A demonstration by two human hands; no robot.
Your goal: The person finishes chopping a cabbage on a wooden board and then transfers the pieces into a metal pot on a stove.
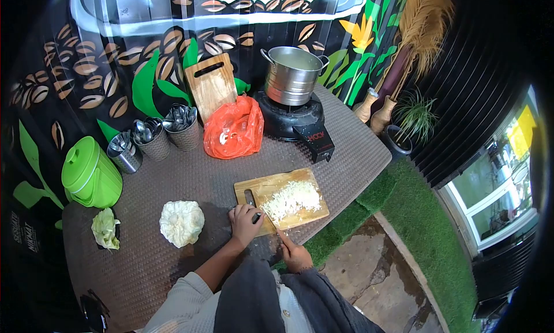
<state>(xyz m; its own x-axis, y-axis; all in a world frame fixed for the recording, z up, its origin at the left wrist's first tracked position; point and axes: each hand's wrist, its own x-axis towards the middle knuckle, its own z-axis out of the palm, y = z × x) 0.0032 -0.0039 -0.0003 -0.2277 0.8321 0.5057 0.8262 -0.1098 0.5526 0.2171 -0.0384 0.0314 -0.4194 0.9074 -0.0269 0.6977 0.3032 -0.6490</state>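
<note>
A wooden cutting board (268, 186) lies near the table's front edge, with a heap of finely chopped pale cabbage (293, 199) on it. My left hand (245, 222) is closed at the board's near left, around the black handle of a knife (256, 217). Little of the blade shows between my hands. At the board's near edge, my right hand (296, 257) has its fingers pinched together at what looks like the blade's far end. Left of the board sit a pale cabbage head (182, 222) and a loose green cabbage piece (105, 229).
A steel pot (293, 76) stands on a black gas stove (288, 119) at the back. Beside it are a red plastic bag (234, 131) and an upright wooden board (212, 88). Cutlery cups (183, 134) and a green lidded container (92, 171) stand at left.
</note>
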